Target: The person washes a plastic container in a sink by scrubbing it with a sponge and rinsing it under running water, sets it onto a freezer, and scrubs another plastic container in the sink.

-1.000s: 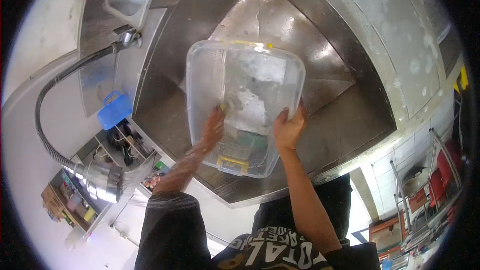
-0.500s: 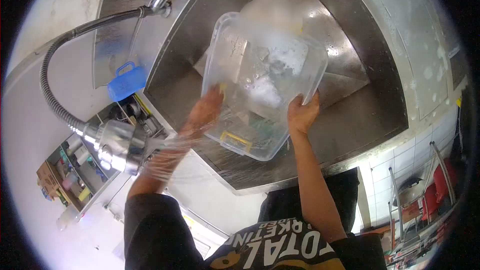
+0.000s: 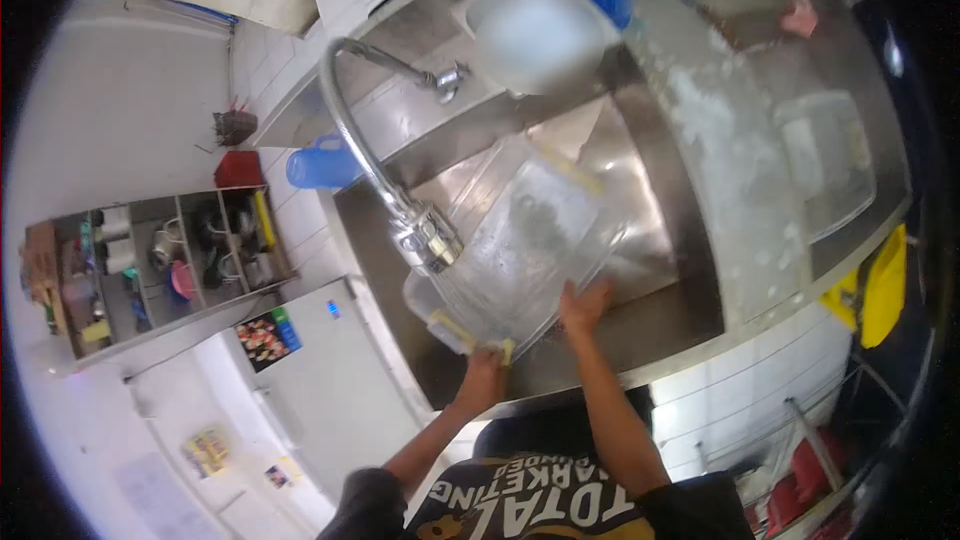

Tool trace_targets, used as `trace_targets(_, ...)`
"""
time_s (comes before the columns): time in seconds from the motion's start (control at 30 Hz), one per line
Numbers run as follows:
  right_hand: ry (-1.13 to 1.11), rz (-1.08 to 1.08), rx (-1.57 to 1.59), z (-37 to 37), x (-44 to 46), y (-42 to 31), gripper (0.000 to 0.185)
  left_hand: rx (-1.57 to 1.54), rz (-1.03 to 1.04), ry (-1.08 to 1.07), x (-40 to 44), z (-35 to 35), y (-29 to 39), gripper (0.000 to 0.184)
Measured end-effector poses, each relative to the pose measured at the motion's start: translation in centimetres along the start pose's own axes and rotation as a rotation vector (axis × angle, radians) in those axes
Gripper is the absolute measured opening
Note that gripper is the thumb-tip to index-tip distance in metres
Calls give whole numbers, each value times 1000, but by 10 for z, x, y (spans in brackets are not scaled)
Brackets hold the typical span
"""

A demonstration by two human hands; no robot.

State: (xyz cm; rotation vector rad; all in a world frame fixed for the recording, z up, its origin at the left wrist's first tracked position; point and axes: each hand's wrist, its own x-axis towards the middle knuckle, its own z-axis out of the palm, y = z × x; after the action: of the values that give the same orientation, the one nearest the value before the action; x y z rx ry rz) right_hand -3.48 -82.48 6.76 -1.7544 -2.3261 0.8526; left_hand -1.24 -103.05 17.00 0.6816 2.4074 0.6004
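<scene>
Inside steel sink (image 3: 688, 290), under running faucet (image 3: 430, 243), noted clear bin (image 3: 540, 225). Observed left hand (image 3: 485, 380) curled on small yellow item (image 3: 507, 351) at near end, previously inside bin; right hand (image 3: 586, 308) partly open at side rim.

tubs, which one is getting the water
The clear tub in the sink, at the right hand: the faucet sprays onto it. The white-filled tub and the far-right tub are outside that sink.
</scene>
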Motion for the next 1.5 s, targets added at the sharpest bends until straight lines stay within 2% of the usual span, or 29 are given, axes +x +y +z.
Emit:
trace_targets(0.03, -59, -146, 29, -40, 1, -11, 64, 314, -161, -451, 13, 13, -11, 31)
trace_targets(0.07, -128, -295, 47, -72, 2, -16, 69, 277, -145, -417, 22, 6, 6, 31)
trace_targets(0.13, -689, -298, 185, -99, 13, -7, 65, -854, -631, 186, 34, -19, 56, 27)
trace_targets(0.17, -797, -190, 210, -125, 12, -32, 60, -986, -575, 243, 39, 7, 51, 31)
trace_targets(0.2, -900, -75, 237, -151, 8, -60, 55, -1025, -554, 260, 53, 3, 71, 31)
trace_targets(0.27, -903, -66, 312, -167, 25, -71, 51, -1104, -189, 274, 84, -27, 129, 36)
trace_targets(0.33, -926, -61, 386, -185, 53, -83, 47, -1204, -107, 376, 108, -42, 174, 38)
trace_targets(0.4, -718, -207, 408, -213, 96, -118, 41, -1283, -35, 487, 122, -66, 197, 41)
trace_targets(0.47, -513, -274, 473, -241, 140, -174, 36, -1814, -294, 606, 130, -88, 205, 38)
trace_targets(0.5, -498, -364, 476, -254, 165, -202, 41, -1824, -281, 634, 128, -89, 199, 38)
trace_targets(0.53, -482, -455, 482, -262, 189, -231, 47, -2068, -366, 595, 127, -87, 187, 35)
trace_targets(0.57, -311, -731, 408, -255, 208, -257, 48, -2310, -447, 540, 128, -85, 180, 33)
trace_targets(0.6, -132, -993, 333, -244, 223, -281, 48, -2316, -433, 569, 130, -87, 180, 33)
trace_targets(0.67, -294, -1053, 230, -224, 241, -324, 50, -2409, -508, 555, 130, -89, 174, 22)
trace_targets(0.7, -317, -1061, 237, -215, 239, -332, 50, -2407, -514, 587, 131, -87, 172, 22)
trace_targets(0.77, -66, -1330, -162, -197, 230, -341, 52, -2453, -312, 670, 139, -77, 165, 26)
trace_targets(0.8, -85, -1346, -161, -194, 216, -336, 52, -2458, -318, 698, 140, -66, 157, 26)
trace_targets(0.87, -349, -1165, 51, -195, 179, -302, 53, -1810, -248, 819, 141, -35, 142, 24)
trace_targets(0.93, -443, -1136, -32, -163, 164, -240, 49, -1150, -181, 843, 146, -3, 125, 21)
trace_targets(1.0, -222, -1140, -96, -105, 162, -158, 44, -820, -162, 835, 144, 31, 111, 20)
trace_targets(1.07, -456, -1069, -325, -56, 188, -82, 39, -378, -345, 759, 143, 56, 101, 32)
trace_targets(1.1, -456, -1077, -318, -59, 188, -76, 39, -373, -346, 769, 141, 52, 103, 32)
trace_targets(1.17, -794, -641, -100, -77, 181, -68, 37, -468, -380, 640, 125, 42, 123, 51)
trace_targets(1.3, -795, -631, 109, -147, 136, -84, 30, -655, -347, 637, 126, -21, 153, 51)
trace_targets(1.37, -897, -647, 439, -178, 106, -90, 26, -1167, -264, 640, 124, -50, 165, 47)
trace_targets(1.4, -887, -650, 449, -198, 85, -101, 26, -1162, -252, 637, 121, -62, 167, 47)
trace_targets(1.47, -860, -901, 321, -231, 43, -122, 24, -1457, -148, 579, 115, -80, 171, 42)
trace_targets(1.5, -847, -903, 328, -234, 30, -122, 24, -1453, -135, 574, 110, -79, 167, 42)
